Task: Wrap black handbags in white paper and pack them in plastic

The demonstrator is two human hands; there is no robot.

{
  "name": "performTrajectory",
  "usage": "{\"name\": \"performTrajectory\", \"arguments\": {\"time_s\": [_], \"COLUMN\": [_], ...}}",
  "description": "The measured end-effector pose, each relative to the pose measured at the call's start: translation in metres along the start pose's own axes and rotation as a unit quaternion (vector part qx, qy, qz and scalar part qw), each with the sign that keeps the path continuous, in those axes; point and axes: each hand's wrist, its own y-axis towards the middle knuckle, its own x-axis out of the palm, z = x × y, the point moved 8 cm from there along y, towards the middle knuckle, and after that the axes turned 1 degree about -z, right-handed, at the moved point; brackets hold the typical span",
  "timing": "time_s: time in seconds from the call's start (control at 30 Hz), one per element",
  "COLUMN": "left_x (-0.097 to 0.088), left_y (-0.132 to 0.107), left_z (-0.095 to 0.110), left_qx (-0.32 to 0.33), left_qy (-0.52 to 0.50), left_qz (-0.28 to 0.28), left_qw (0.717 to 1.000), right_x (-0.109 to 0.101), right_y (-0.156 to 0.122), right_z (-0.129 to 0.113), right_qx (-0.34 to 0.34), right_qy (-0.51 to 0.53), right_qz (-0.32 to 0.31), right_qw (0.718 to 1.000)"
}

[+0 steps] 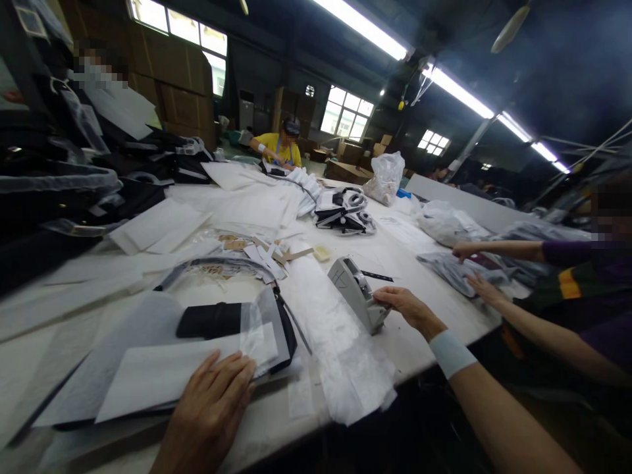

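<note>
A black handbag [212,320] lies on the table in front of me, partly covered by white tissue sheets [162,368]. My left hand [212,401] rests flat on the sheets near the bag's lower edge, its fingers stretched out. A wrapped handle [227,262] curves up behind the bag. To the right stands a grey tape dispenser [351,289]. My right hand [407,308] is at its front end, thumb and fingers pinched together there. Whatever lies between those fingertips is too small to make out. A pale band [451,353] circles my right wrist.
White wrapping sheets [340,349] lie between bag and dispenser. Cardboard scraps and tags [269,253] sit behind the bag. Farther back is a black-and-white bag [340,210]. At right, a co-worker's hands [476,276] handle plastic-wrapped items. Another person in yellow [281,148] works at the far end.
</note>
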Motion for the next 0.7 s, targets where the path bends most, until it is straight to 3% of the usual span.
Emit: {"name": "performTrajectory", "arguments": {"time_s": [0.17, 0.4, 0.47, 0.6, 0.7], "left_x": [0.003, 0.006, 0.006, 0.001, -0.004], "left_y": [-0.002, -0.007, -0.006, -0.002, 0.002], "left_z": [-0.002, -0.005, -0.006, -0.002, 0.000], "left_qx": [-0.003, -0.015, -0.015, -0.005, -0.037], "left_qy": [-0.006, -0.012, -0.013, 0.000, -0.002], "left_qz": [-0.003, -0.010, -0.010, -0.012, -0.021], "left_qw": [1.000, 1.000, 1.000, 1.000, 0.999], "right_x": [-0.002, -0.032, -0.033, -0.016, -0.008], "right_y": [-0.002, -0.040, -0.049, -0.059, -0.066], "right_z": [-0.011, -0.021, -0.009, 0.047, 0.079], "right_qx": [-0.026, -0.069, -0.048, 0.057, 0.102], "right_qy": [0.024, 0.061, 0.066, 0.042, 0.001], "right_qz": [0.018, 0.139, 0.137, 0.120, 0.125], "right_qw": [0.999, 0.986, 0.987, 0.990, 0.987]}}
